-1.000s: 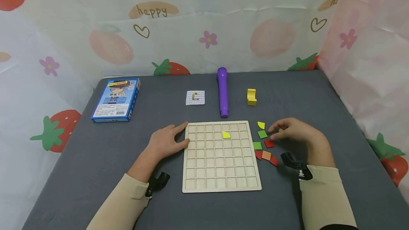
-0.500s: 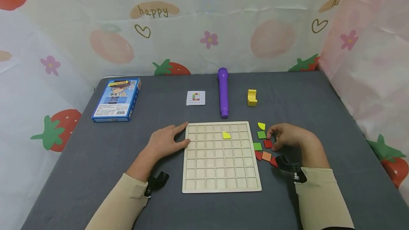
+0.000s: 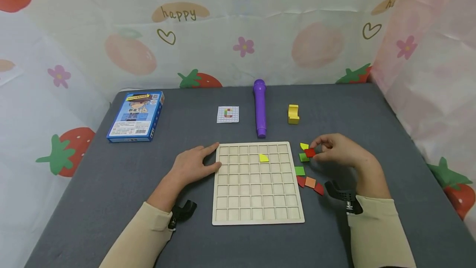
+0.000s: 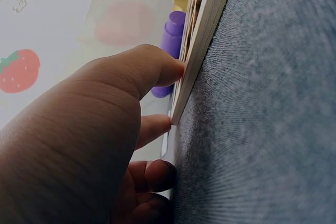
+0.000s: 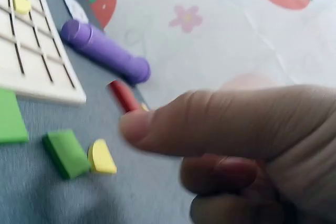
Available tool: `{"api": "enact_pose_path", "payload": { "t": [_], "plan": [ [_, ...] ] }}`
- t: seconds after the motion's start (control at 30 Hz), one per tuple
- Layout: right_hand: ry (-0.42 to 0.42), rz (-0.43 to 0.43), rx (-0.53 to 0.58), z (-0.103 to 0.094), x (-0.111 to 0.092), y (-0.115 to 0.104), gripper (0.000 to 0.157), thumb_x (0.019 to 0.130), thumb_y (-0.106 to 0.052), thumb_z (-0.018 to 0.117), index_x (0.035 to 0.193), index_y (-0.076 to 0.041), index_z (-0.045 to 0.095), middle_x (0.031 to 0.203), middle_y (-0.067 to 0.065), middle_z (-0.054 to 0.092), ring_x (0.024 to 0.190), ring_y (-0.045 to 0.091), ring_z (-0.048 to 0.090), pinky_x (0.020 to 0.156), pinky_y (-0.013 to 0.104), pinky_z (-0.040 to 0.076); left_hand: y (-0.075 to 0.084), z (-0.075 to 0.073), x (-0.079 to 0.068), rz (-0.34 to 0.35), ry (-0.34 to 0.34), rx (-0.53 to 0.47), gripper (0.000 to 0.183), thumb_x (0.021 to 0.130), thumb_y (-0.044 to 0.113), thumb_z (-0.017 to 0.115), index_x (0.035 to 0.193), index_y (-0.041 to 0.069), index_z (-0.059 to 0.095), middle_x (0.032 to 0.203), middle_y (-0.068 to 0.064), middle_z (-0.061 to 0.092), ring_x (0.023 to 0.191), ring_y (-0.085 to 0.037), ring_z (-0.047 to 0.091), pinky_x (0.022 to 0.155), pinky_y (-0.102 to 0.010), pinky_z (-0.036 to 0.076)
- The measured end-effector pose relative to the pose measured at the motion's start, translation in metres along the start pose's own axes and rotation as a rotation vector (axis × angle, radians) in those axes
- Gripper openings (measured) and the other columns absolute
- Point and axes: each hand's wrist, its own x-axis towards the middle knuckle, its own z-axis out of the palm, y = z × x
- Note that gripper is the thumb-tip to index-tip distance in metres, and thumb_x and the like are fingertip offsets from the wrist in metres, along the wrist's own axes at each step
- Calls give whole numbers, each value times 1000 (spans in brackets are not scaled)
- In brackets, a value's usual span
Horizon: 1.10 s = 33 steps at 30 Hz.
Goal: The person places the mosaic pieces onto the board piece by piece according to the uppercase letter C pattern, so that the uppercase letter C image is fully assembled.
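Observation:
Between thumb and fingers my right hand (image 3: pixel 342 149) pinches a red square tile (image 3: pixel 310 153), raised above the cloth in the right wrist view. Below it lie a yellow quarter-round tile (image 5: pixel 102 157) and a green square tile (image 5: pixel 66 153). My left hand (image 3: pixel 193 164) rests at the left side of a pale wooden grid board (image 3: pixel 258 216), its thumb and index fingertip touching the edge. One yellow quarter-round tile (image 3: pixel 263 158) sits in a cell in the board's upper part.
Beside the board's right edge lie another green tile (image 3: pixel 299 171), an orange tile (image 3: pixel 310 182) and two red pieces (image 3: pixel 318 189). Farther back are a blue box (image 3: pixel 134 117), a pattern card (image 3: pixel 228 114), a purple microphone-shaped stick (image 3: pixel 260 108) and a yellow block (image 3: pixel 293 114).
My right hand came down to the red square tile, took it between thumb and fingers, and lifted it up and slightly away from me. My left hand stays at the board.

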Motion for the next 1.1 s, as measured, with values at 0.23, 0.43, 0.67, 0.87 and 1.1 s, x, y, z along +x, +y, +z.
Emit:
{"api": "enact_pose_path", "payload": {
  "t": [0.23, 0.43, 0.67, 0.87, 1.1],
  "plan": [
    [111, -100, -12, 10, -1, -28, 31, 93, -14, 74, 120, 0, 68, 65, -1, 36, 54, 13, 32, 53, 30, 32, -2, 2, 1, 25, 4, 18, 72, 96, 56, 62, 157, 23, 46, 110, -14, 66, 70, -24, 58, 64, -45, 50],
    [128, -147, -3, 40, 10, -57, 29, 95, -13, 73, 121, -2, 69, 63, -3, 29, 53, 14, 28, 53, 30, 31, -3, 2, 1, 17, -5, 26, 71, 96, 56, 62, 158, 25, 45, 107, -13, 65, 65, -22, 54, 60, -42, 47],
    [178, -175, -19, 80, 25, -76, 29, 94, -18, 76, 120, -7, 72, 63, -2, 36, 55, 15, 33, 54, 32, 32, -1, -1, 0, 5, -23, 43, 71, 96, 56, 61, 158, 25, 44, 107, -13, 65, 66, -23, 55, 61, -43, 47],
    [214, -186, -136, 108, 35, -80, 28, 92, -20, 76, 118, -9, 75, 62, -3, 45, 52, 12, 38, 51, 29, 30, -1, 1, 1, 17, -14, 42, 71, 97, 55, 60, 159, 25, 44, 113, -15, 66, 70, -26, 58, 63, -45, 49],
    [223, -155, -235, 126, 46, -73, 27, 89, -21, 78, 115, -13, 78, 62, -3, 52, 55, 12, 46, 51, 29, 33, 0, 2, 2, 23, -7, 47, 71, 96, 56, 60, 159, 24, 44, 116, -16, 66, 75, -29, 62, 66, -47, 51]
  ]
}}
